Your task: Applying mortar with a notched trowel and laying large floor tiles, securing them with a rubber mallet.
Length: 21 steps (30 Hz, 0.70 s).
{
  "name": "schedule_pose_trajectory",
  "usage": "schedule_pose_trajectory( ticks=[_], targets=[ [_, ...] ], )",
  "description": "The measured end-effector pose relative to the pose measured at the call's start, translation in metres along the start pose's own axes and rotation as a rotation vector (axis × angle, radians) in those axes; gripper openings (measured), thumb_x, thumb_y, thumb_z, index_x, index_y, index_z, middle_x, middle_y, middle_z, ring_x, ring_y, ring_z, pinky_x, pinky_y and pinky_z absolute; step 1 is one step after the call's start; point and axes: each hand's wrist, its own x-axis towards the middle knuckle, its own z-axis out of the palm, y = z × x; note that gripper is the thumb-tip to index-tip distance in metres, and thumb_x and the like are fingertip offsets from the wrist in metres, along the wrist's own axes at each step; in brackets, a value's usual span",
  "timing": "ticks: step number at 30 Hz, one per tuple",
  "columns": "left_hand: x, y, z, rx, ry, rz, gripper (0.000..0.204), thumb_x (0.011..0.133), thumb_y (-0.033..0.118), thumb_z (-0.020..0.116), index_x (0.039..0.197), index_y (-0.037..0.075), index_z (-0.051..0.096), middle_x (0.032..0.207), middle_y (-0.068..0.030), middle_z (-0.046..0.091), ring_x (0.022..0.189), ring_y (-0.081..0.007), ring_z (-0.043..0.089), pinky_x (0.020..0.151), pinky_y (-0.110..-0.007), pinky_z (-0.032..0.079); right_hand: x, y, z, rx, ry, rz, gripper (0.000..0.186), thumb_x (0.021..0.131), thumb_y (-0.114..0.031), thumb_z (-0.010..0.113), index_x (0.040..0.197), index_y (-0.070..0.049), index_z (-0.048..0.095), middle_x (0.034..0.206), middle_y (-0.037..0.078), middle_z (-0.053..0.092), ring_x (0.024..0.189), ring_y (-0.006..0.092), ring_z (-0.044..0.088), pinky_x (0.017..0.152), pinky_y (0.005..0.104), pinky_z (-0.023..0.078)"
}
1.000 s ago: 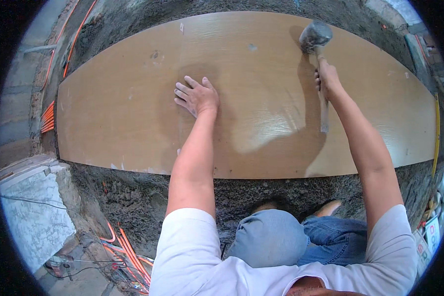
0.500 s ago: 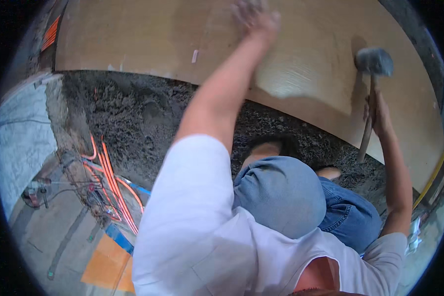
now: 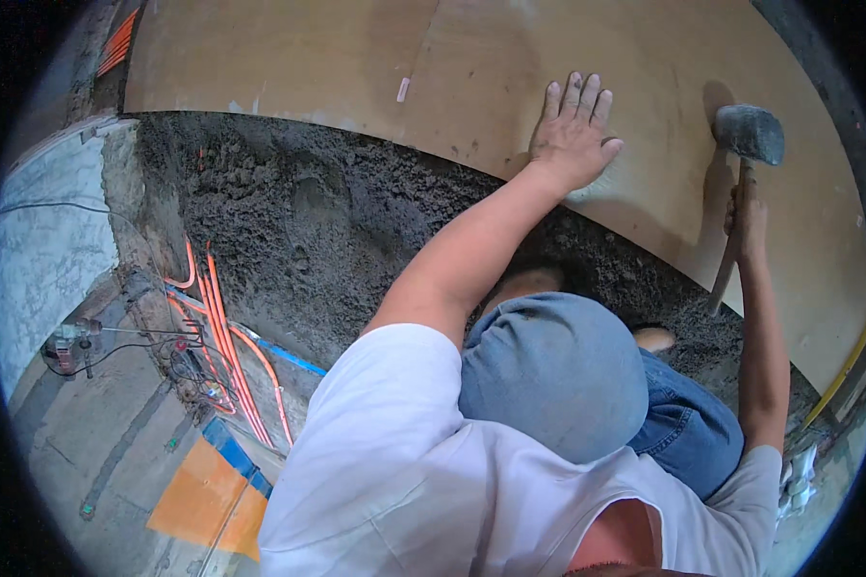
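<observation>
A broad, glossy tan panel [image 3: 308, 67] spreads across the far side. On its surface, near the close edge, my left hand [image 3: 573, 139] lies flat with the fingers spread and nothing held. My right hand [image 3: 749, 223] is wrapped round the wooden handle of a rubber mallet [image 3: 751, 133]. The mallet's dark grey head hangs over the right part of the panel, casting a shadow to its left. Below the panel's near edge lies rough, dark damp mortar [image 3: 289, 212], and I squat over it.
Orange conduits [image 3: 223, 327] and a blue pipe [image 3: 293, 359] rise at the left. Beyond them a power tool [image 3: 72, 344] with a cord rests on the grey floor. An orange sheet [image 3: 202, 495] lies lower left. A yellow level-like bar [image 3: 840, 375] is at the right.
My left hand has come nearer and to the right, from a blurred reach to lying flat on the panel. The mallet has shifted slightly right and nearer in my right hand.
</observation>
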Motion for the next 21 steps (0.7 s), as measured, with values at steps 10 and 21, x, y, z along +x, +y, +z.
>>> schedule_pose_trajectory(
  ticks=[10, 21],
  targets=[
    [0.026, -0.074, -0.015, 0.131, 0.203, -0.155, 0.076, 0.087, 0.053, 0.041, 0.140, 0.000, 0.025, 0.148, -0.0211, 0.017, 0.137, -0.0379, 0.012, 0.111, -0.049, 0.003, -0.006, 0.012, -0.003, -0.004, -0.144, -0.014, 0.045, 0.090, -0.055, 0.042, 0.070, -0.015, 0.048, 0.054, -0.005, 0.037, 0.041, 0.0061, 0.033, 0.038, 0.0225, 0.024],
    [-0.187, -0.112, -0.133, 0.507, -0.400, -0.727, 0.059, 0.089, 0.038, 0.047, 0.133, 0.000, 0.038, 0.146, -0.0198, 0.025, 0.137, -0.0346, 0.018, 0.111, -0.047, 0.012, -0.002, 0.016, -0.003, -0.049, -0.112, -0.004, 0.047, 0.090, -0.055, 0.044, 0.067, -0.014, 0.046, 0.057, -0.003, 0.038, 0.046, 0.0083, 0.036, 0.041, 0.0260, 0.029]
  ],
)
